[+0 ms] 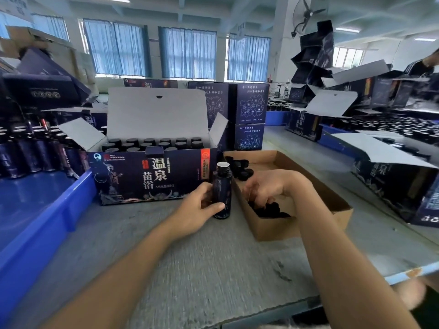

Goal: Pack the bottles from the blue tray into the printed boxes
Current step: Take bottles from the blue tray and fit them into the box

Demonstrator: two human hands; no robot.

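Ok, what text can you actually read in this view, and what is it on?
"温泉" above "苗浴": front of the open printed box.
Small print and red strip on that front: too small to read.
"泉", "苗浴", tilted: box on the right.
White script on the stacked boxes behind: blurred.
Label on the bottle in the left hand: unreadable.

Dark uncapped bottle (223,184) stands upright beside the open printed box (142,179).
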